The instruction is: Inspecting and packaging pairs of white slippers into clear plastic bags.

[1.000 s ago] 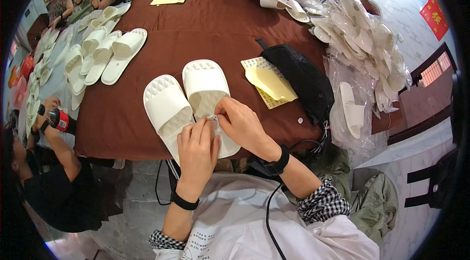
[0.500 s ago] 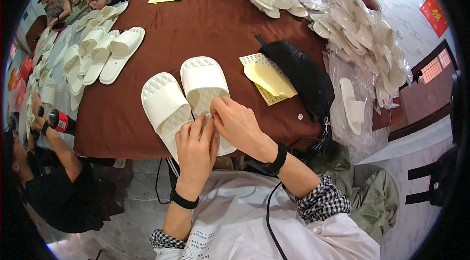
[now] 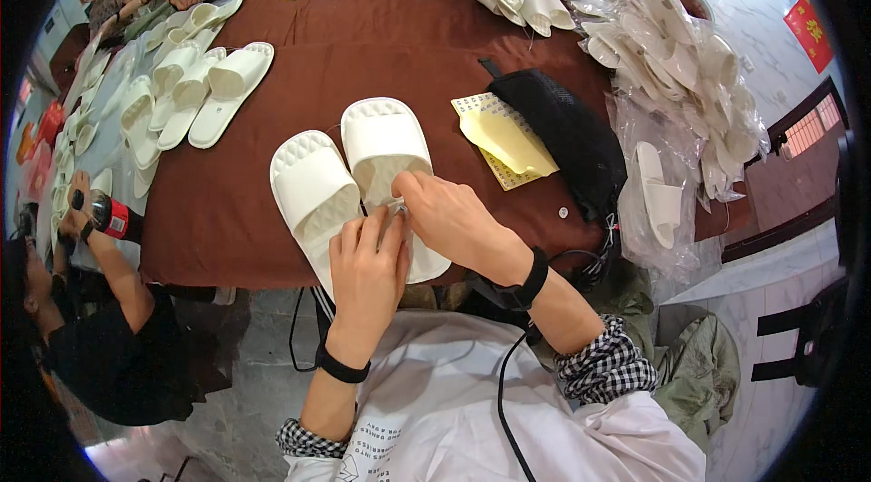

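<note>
A pair of white slippers with quilted footbeds lies on the brown cloth before me: the left slipper [image 3: 313, 182] and the right slipper [image 3: 388, 132], toes pointing away. My left hand [image 3: 366, 255] rests over their heel parts, fingers bent and drawn together near the gap between them. Above the right slipper's footbed, my right hand [image 3: 458, 217] is closed in a pinch, its fingertips meeting those of the left hand. Something small and whitish shows between the fingertips, too small to name. Both hands partly hide the heels.
Right of the slippers lie yellow sticker sheets [image 3: 504, 142] and a black mesh pouch [image 3: 562, 137]. Bagged slippers [image 3: 676, 73] heap at the right edge; more slippers [image 3: 231, 87] line the left. A dark bottle [image 3: 116, 217] stands near a co-worker's arm [image 3: 118, 269]. Other people sit around the table.
My hands stay at the same spot on the slippers; the right wrist has shifted slightly right. The view has shifted a little. At the far right, the white slippers now lie differently.
</note>
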Demonstrator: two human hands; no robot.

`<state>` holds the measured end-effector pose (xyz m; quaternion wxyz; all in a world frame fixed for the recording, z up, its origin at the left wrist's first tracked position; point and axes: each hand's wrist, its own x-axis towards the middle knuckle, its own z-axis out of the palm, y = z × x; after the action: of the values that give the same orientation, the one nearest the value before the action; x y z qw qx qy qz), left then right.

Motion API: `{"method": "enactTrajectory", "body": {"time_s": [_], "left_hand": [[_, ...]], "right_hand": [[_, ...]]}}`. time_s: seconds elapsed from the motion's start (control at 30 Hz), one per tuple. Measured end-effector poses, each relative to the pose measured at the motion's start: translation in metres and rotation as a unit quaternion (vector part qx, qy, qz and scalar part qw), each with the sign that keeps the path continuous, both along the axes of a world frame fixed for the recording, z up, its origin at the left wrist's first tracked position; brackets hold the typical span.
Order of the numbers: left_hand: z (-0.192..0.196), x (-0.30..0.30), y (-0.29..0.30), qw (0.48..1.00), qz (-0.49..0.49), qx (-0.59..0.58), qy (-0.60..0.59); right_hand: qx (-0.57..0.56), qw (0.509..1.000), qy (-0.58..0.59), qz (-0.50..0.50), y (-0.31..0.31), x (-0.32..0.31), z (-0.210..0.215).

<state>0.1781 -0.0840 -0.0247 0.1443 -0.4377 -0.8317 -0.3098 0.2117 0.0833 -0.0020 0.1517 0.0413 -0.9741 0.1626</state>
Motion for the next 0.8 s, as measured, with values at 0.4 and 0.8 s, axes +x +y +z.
{"method": "enactTrajectory", "body": {"time_s": [0.4, 0.8], "left_hand": [[-0.001, -0.002, 0.0, 1.0, 0.001, -0.012, 0.018], [-0.005, -0.009, 0.001, 0.995, -0.053, -0.051, 0.069]], "right_hand": [[0.048, 0.998, 0.037, 0.01, 0.009, 0.002, 0.0], [-0.172, 0.983, 0.048, -0.031, 0.016, 0.022, -0.01]]}}
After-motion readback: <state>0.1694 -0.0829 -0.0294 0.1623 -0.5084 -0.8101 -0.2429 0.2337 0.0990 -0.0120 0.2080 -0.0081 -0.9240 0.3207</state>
